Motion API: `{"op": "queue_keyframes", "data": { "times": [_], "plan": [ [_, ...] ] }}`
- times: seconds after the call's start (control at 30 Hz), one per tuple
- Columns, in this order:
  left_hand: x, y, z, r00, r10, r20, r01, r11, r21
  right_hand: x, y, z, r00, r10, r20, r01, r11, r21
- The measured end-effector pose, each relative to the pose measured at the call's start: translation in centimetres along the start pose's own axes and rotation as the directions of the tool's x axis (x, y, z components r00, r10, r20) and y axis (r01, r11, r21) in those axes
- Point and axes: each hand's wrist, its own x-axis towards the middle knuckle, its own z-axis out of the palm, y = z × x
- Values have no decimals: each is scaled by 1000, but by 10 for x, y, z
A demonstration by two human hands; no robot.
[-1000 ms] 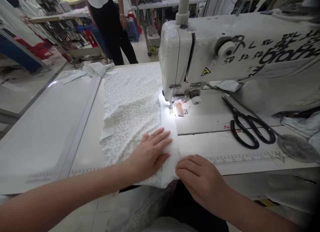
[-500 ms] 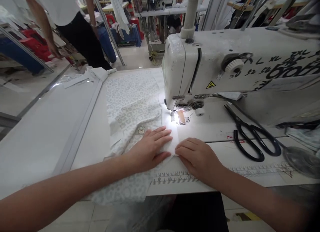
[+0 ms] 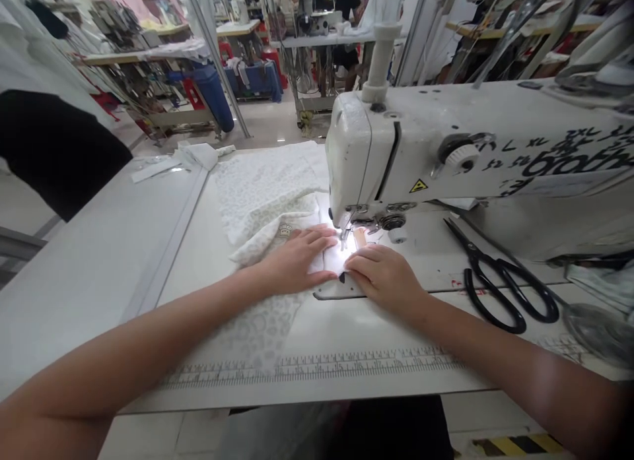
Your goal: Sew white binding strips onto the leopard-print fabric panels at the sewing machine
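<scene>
A white fabric piece with a pale grey leopard print lies rumpled on the sewing table, left of and under the sewing machine head. On a fold of it sits a small crown-printed label. My left hand rests flat over the fabric, fingers stretched toward the lit presser foot. Just right of it, my right hand pinches the fabric's near right edge between thumb and fingers, close in front of the foot. The needle tip is lost in the glare.
Black-handled scissors lie on the machine bed to the right. A printed ruler scale runs along the table's front edge. Fabric scraps are at the far left corner. A person's dark-clothed leg stands beyond the left side.
Both hands and the fabric have moved forward, closer to the presser foot, uncovering more of the ruler scale. The person at the left has moved further left and nearer.
</scene>
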Motion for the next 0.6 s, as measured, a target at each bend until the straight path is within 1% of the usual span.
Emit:
{"op": "queue_keyframes", "data": {
  "times": [0.07, 0.13, 0.23, 0.37, 0.43, 0.6],
  "plan": [
    [-1, 3, 1, 999, 53, -11, -53, 999, -11, 2, 4, 0, 1000, -7, 0, 7, 1000, -8],
    [-6, 10, 5, 997, 78, -27, -79, 996, -52, 1, 6, 0, 999, -28, 15, 28, 1000, -3],
    [-14, 20, 12, 997, 50, -65, -57, 992, -109, -5, 7, -3, 995, -92, 24, 92, 996, 8],
    [-19, 20, 13, 997, 55, -49, -61, 991, -123, -14, 3, -7, 987, -154, -43, 153, 988, -25],
    [-18, 17, 11, 997, 65, -36, -69, 990, -124, -16, 1, -9, 987, -152, -43, 151, 988, -36],
    [-11, 9, 5, 998, 55, -13, -56, 994, -90, -10, 4, -7, 994, -103, 39, 105, 991, -77]
  ]
}}
